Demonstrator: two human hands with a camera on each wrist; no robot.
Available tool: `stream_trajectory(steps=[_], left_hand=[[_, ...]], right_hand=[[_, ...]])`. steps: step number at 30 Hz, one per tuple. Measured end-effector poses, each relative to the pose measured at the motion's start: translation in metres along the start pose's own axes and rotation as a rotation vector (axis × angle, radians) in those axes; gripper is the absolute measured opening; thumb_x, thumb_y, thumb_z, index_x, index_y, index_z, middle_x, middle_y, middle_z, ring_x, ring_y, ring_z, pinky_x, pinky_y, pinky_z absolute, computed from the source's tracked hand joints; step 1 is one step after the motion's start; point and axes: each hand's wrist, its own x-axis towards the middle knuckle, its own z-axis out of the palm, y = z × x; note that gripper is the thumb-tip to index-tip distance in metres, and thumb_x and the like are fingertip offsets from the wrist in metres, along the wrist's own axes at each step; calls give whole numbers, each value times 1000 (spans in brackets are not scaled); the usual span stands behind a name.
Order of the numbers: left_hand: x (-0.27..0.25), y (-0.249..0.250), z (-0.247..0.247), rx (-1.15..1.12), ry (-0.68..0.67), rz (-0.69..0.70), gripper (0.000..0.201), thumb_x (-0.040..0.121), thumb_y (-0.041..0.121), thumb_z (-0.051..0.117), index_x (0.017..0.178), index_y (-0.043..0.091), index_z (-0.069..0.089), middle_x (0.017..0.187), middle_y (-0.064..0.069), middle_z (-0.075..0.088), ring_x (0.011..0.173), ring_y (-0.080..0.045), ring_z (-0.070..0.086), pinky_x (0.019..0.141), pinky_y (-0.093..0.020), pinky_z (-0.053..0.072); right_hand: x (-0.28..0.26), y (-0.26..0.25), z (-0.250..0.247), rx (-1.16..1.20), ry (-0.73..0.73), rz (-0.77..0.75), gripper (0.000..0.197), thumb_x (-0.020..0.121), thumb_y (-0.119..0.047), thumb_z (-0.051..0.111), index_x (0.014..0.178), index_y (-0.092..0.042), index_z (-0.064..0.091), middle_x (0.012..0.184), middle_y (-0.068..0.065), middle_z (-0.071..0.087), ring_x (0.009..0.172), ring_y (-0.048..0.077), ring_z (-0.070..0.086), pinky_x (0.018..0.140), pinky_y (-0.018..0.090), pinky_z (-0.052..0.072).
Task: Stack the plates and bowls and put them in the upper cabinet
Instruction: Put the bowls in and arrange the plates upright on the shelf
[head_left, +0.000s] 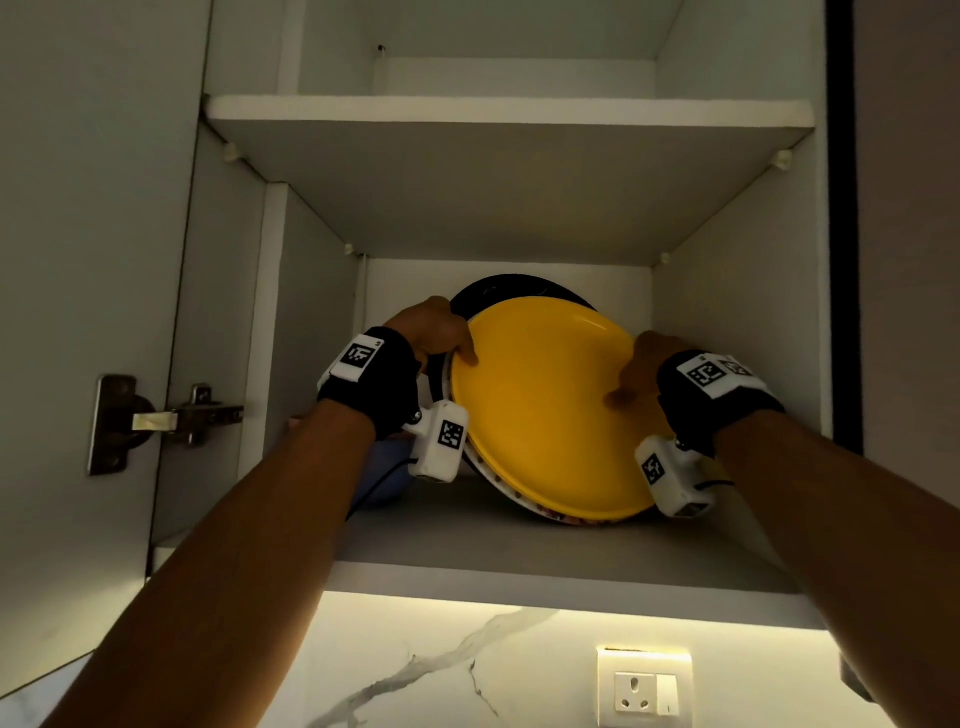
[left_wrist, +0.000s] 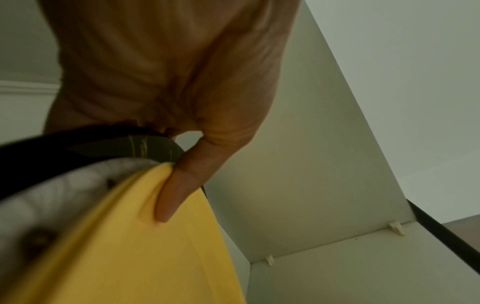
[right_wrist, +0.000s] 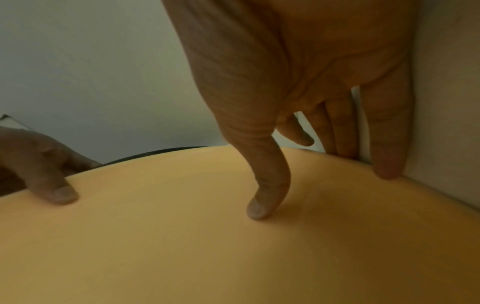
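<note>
A stack of plates leans tilted on the lower cabinet shelf (head_left: 493, 540), its lower edge on the shelf board. The yellow plate (head_left: 545, 415) faces me, a white patterned-rim plate (left_wrist: 52, 201) lies behind it, and a black plate (head_left: 498, 288) is at the back. My left hand (head_left: 441, 332) grips the stack's upper left rim, thumb (left_wrist: 176, 191) on the yellow face. My right hand (head_left: 644, 369) holds the right rim, thumb (right_wrist: 262, 195) pressed on the yellow plate (right_wrist: 233, 257) and fingers (right_wrist: 387, 144) behind the edge. A blue bowl (head_left: 384, 478) sits on the shelf, half hidden under my left wrist.
The cabinet's right wall (head_left: 737, 312) stands close to my right hand. An upper shelf board (head_left: 509, 171) spans above the plates. The open door with its metal hinge (head_left: 171, 415) is at the left. A wall socket (head_left: 644, 686) sits on the marble backsplash below.
</note>
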Motion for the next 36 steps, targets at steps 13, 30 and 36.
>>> stream_trajectory(steps=[13, 30, 36], left_hand=[[15, 0, 1, 19, 25, 63, 86, 67, 9, 80, 142, 11, 40, 136, -15, 50, 118, -38, 52, 92, -56, 51], [22, -2, -4, 148, 41, 31, 85, 84, 9, 73, 152, 19, 22, 154, -10, 33, 138, -34, 34, 105, -56, 41], [32, -10, -2, 319, 167, 85, 63, 80, 12, 75, 137, 10, 49, 134, -15, 58, 121, -33, 57, 101, -42, 48]], right_hand=[[33, -3, 19, 130, 113, 16, 116, 77, -48, 76, 154, -4, 1, 159, 21, 11, 144, 38, 24, 111, 47, 30], [50, -3, 32, 306, 80, 19, 123, 71, -44, 83, 155, -8, 1, 158, 21, 21, 142, 39, 29, 113, 52, 30], [50, -5, 33, 332, 83, 31, 128, 65, -47, 86, 155, -10, 2, 156, 21, 25, 140, 40, 32, 111, 54, 33]])
